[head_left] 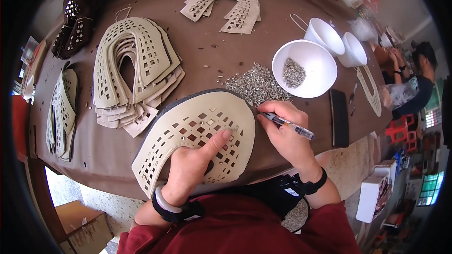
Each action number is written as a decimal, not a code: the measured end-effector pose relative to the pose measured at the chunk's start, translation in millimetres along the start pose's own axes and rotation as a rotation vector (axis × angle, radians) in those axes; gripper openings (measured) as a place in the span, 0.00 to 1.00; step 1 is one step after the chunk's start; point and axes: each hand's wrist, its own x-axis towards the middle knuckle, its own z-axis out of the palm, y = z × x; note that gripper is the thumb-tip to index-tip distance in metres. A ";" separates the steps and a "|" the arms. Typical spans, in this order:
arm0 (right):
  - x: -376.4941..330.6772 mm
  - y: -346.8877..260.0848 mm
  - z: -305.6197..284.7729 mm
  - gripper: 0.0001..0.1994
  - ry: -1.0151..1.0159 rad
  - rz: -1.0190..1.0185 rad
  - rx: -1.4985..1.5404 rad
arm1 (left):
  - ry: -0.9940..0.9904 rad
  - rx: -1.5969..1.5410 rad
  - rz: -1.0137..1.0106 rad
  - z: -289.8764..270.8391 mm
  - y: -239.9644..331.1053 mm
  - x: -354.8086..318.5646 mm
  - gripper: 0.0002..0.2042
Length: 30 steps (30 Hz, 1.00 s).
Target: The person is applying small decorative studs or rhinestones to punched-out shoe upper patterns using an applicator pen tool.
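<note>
My left hand [190,162] grips a cream, U-shaped perforated shoe upper [195,106], its thumb lying on the cut-out squares and its other fingers hidden beneath. Small metal studs sit in a few places among the holes. In my right hand [287,136] is a clear-barrelled pen [295,129], pinched between thumb and fingers. The pen's front end is hard to make out; it is beside the upper's right edge, near a heap of small silvery metal studs [259,84] on the brown cloth.
White bowls [322,76] stand right of the heap; the nearest contains studs. A dark phone [338,117] lies by the right edge. Stacked cream uppers [155,61] are left, more pieces [242,0] at the back, a dark bundle [75,23] far left. Another person [419,84] sits at right.
</note>
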 end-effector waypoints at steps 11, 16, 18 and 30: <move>6.5 -4.0 -4.3 0.07 -0.074 -0.204 -0.246 | 0.023 -0.017 0.005 -3.0 -3.8 -1.4 0.15; 4.6 3.9 -5.7 0.07 -0.134 -0.260 -0.297 | 0.031 -0.008 0.013 0.6 -1.0 -2.7 0.16; 4.7 1.9 -6.5 0.09 -0.091 -0.265 -0.274 | 0.045 0.015 0.003 1.5 1.6 -2.4 0.15; -3.0 -32.3 -2.9 0.04 -0.205 -0.011 0.547 | 0.000 0.163 -0.074 2.5 0.8 -3.1 0.17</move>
